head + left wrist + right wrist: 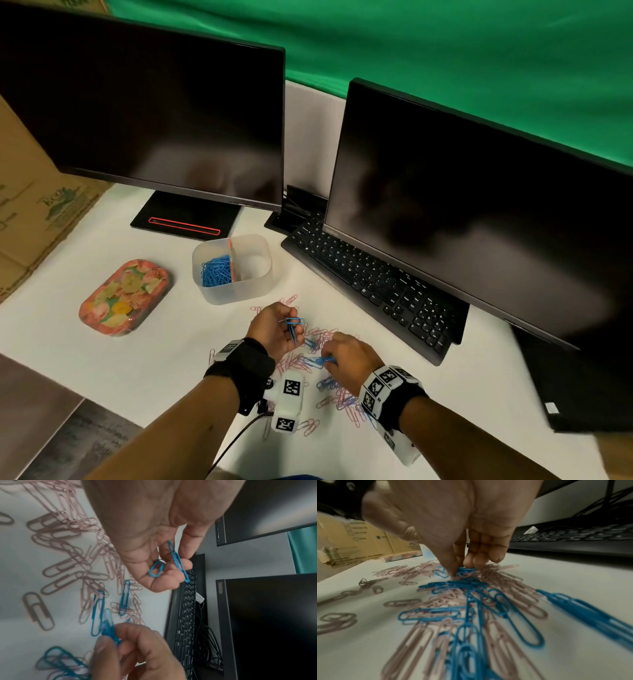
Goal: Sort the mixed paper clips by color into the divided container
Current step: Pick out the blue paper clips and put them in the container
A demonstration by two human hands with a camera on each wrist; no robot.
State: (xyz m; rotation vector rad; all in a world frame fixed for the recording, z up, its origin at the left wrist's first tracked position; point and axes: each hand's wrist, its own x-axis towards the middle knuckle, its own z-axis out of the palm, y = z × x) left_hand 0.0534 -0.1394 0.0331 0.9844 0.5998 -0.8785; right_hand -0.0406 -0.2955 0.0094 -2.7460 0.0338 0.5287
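Pink and blue paper clips [322,380] lie mixed in a pile on the white table. My left hand [295,329] is raised over the pile's far side and pinches a few blue clips [177,562] between thumb and fingers. My right hand [329,358] reaches down into the pile, its thumb and fingertips [469,562] pinching blue clips [464,570]. The translucent divided container [253,291] stands beyond the pile. Its left compartment holds several blue clips [215,270]; the right compartment looks bare.
A floral tin [125,298] sits left of the container. A black keyboard [370,277] lies right of the pile under the right monitor [479,212]. The left monitor's stand [185,219] is behind the container. A cardboard box [34,212] borders the left.
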